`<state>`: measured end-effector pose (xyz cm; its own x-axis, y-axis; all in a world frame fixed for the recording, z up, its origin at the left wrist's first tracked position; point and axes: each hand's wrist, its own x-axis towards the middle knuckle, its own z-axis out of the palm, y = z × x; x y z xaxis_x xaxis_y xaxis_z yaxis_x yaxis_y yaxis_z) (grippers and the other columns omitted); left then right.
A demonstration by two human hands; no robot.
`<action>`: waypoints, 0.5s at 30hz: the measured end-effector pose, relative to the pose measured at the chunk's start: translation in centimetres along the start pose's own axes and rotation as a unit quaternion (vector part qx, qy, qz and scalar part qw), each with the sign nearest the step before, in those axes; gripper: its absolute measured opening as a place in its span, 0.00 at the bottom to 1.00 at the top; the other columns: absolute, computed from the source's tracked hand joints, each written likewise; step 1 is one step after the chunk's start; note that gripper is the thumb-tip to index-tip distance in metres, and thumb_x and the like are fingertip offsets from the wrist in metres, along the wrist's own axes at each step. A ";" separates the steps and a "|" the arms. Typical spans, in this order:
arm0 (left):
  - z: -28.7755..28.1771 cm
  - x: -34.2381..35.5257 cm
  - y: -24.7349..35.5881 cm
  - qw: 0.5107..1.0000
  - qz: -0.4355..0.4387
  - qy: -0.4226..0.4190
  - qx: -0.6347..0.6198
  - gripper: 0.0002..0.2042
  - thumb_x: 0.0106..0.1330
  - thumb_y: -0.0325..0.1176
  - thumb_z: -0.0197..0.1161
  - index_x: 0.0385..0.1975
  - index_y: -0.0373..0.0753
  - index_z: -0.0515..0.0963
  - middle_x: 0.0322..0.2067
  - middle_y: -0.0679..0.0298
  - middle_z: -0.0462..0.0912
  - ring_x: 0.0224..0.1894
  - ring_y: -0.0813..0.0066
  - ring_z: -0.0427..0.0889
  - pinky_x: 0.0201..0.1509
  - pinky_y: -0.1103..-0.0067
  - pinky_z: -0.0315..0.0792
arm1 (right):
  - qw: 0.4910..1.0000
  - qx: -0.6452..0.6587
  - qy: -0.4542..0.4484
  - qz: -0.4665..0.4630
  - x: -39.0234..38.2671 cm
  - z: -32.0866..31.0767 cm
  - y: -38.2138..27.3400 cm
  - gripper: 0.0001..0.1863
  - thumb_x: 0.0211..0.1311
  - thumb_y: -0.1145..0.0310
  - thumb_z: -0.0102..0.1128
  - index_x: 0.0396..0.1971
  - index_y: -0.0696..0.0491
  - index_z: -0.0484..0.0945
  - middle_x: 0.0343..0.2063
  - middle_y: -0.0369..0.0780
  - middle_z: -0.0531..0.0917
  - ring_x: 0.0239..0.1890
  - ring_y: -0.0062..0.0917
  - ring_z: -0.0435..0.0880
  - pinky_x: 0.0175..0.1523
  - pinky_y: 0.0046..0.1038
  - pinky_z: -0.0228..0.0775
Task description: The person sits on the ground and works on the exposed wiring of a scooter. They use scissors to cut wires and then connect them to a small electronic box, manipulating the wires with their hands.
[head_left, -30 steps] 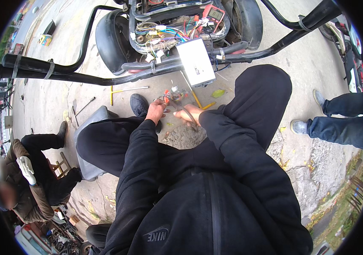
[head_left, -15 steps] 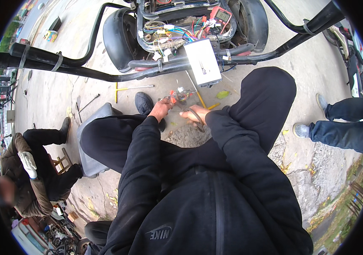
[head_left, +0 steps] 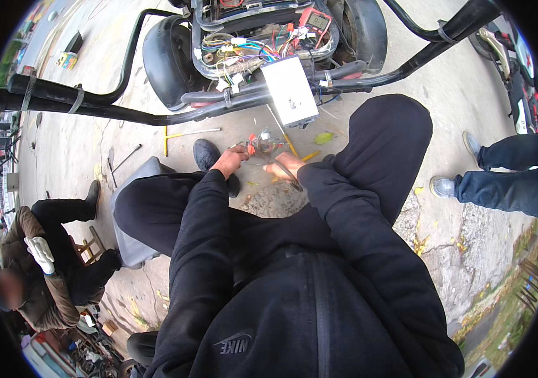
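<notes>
Between my knees, both hands are raised over the ground in front of the vehicle frame. My left hand [head_left: 230,160] is closed in a pinch on an orange connector [head_left: 252,145] with thin wires. My right hand [head_left: 285,166] wraps round a dark, curved, bar-like thing [head_left: 292,176], perhaps a tool handle or thick cable; its far end is blurred. Between the hands is a small tangle of wires with a whitish connector [head_left: 265,135]. Just beyond, a white box [head_left: 289,91] leans on the black tube frame [head_left: 187,114], beside many coloured wires [head_left: 243,49].
A red multimeter [head_left: 315,24] rests on the frame. Yellow-handled tools [head_left: 166,142] and a dark rod [head_left: 127,157] lie on the concrete. A person with a white glove [head_left: 40,254] sits at left; another person's legs [head_left: 502,173] stand at right. Motorcycles [head_left: 521,75] are beyond.
The whole view has shifted slightly, with the frame and ground a little further left and up. My right hand's fingers look blurred from motion; both hands keep their hold.
</notes>
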<state>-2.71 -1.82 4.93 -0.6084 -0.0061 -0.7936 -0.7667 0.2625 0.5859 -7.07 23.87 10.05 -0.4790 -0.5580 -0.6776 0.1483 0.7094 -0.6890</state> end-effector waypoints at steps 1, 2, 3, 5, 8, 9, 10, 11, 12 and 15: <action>0.1 0.1 0.0 1.000 0.000 0.000 -0.004 0.12 0.75 0.37 0.65 0.55 0.47 0.84 0.51 0.71 0.86 0.55 0.75 0.78 0.60 0.70 0.70 | 1.000 -0.001 0.016 -0.016 -0.2 0.1 0.2 0.28 0.77 0.46 0.64 0.40 0.61 0.89 0.23 0.44 0.86 0.23 0.31 0.85 0.32 0.39 0.75; 0.1 0.2 0.0 1.000 0.004 -0.003 -0.003 0.12 0.75 0.37 0.65 0.55 0.47 0.84 0.50 0.71 0.86 0.54 0.76 0.77 0.60 0.70 0.70 | 0.999 -0.002 0.031 -0.033 -0.2 0.1 0.3 0.27 0.77 0.46 0.64 0.40 0.61 0.89 0.23 0.43 0.86 0.22 0.31 0.85 0.32 0.39 0.75; 0.1 0.3 -0.1 1.000 0.008 -0.005 -0.001 0.12 0.75 0.37 0.65 0.55 0.47 0.84 0.50 0.72 0.86 0.54 0.76 0.77 0.59 0.70 0.69 | 0.999 -0.012 0.038 -0.037 -0.2 0.2 0.4 0.27 0.77 0.47 0.64 0.41 0.60 0.89 0.23 0.43 0.85 0.22 0.31 0.85 0.32 0.39 0.75; 0.2 0.4 0.0 1.000 0.015 -0.005 0.006 0.12 0.75 0.37 0.65 0.54 0.46 0.85 0.50 0.72 0.86 0.53 0.77 0.77 0.58 0.71 0.69 | 0.998 -0.039 0.044 -0.032 0.1 0.4 0.6 0.26 0.77 0.47 0.64 0.41 0.59 0.90 0.22 0.42 0.84 0.20 0.31 0.84 0.32 0.38 0.75; 0.4 0.2 0.1 0.999 0.027 -0.002 0.027 0.11 0.74 0.37 0.65 0.53 0.46 0.85 0.48 0.73 0.86 0.51 0.77 0.77 0.56 0.73 0.69 | 0.996 -0.074 0.048 -0.024 0.6 0.8 0.7 0.26 0.77 0.47 0.64 0.39 0.59 0.89 0.20 0.41 0.83 0.19 0.31 0.82 0.32 0.38 0.75; 0.4 0.1 0.1 0.999 0.033 -0.003 0.035 0.11 0.74 0.37 0.65 0.52 0.46 0.86 0.47 0.74 0.86 0.50 0.78 0.77 0.55 0.74 0.69 | 0.997 -0.065 0.041 -0.017 0.6 0.8 0.9 0.26 0.77 0.47 0.64 0.38 0.60 0.89 0.19 0.41 0.82 0.19 0.31 0.82 0.32 0.38 0.75; 0.4 0.0 0.2 0.998 0.030 0.002 0.059 0.10 0.74 0.36 0.65 0.51 0.46 0.86 0.46 0.74 0.86 0.49 0.78 0.77 0.54 0.74 0.70 | 0.998 -0.055 0.035 -0.011 0.7 0.8 0.9 0.26 0.77 0.47 0.63 0.37 0.60 0.88 0.19 0.40 0.81 0.19 0.31 0.82 0.32 0.38 0.75; 0.5 -0.3 0.2 0.998 0.033 0.004 0.060 0.09 0.74 0.37 0.66 0.50 0.46 0.87 0.42 0.75 0.85 0.45 0.79 0.77 0.49 0.76 0.70 | 1.000 -0.026 0.018 0.002 0.6 0.8 1.0 0.27 0.78 0.47 0.64 0.36 0.60 0.88 0.19 0.40 0.81 0.19 0.31 0.81 0.31 0.38 0.75; 0.6 -0.5 0.3 0.997 0.053 0.003 0.055 0.10 0.74 0.37 0.67 0.50 0.46 0.88 0.41 0.75 0.85 0.44 0.79 0.76 0.48 0.76 0.70 | 0.999 -0.001 -0.003 0.033 0.4 0.7 1.1 0.27 0.78 0.47 0.64 0.34 0.60 0.87 0.18 0.40 0.80 0.18 0.31 0.81 0.31 0.38 0.75; 0.7 -1.0 0.5 0.994 0.085 0.008 0.075 0.10 0.73 0.37 0.69 0.50 0.46 0.89 0.39 0.75 0.84 0.41 0.80 0.76 0.46 0.76 0.70 | 0.997 -0.079 -0.020 -0.001 -0.1 0.5 1.1 0.27 0.78 0.47 0.65 0.34 0.60 0.86 0.19 0.40 0.81 0.19 0.30 0.81 0.29 0.37 0.74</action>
<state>-2.32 -0.99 5.88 -0.7301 0.0353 -0.6824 -0.6149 0.4017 0.6786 -6.41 24.48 9.29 -0.4434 -0.5735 -0.6888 0.0076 0.7661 -0.6427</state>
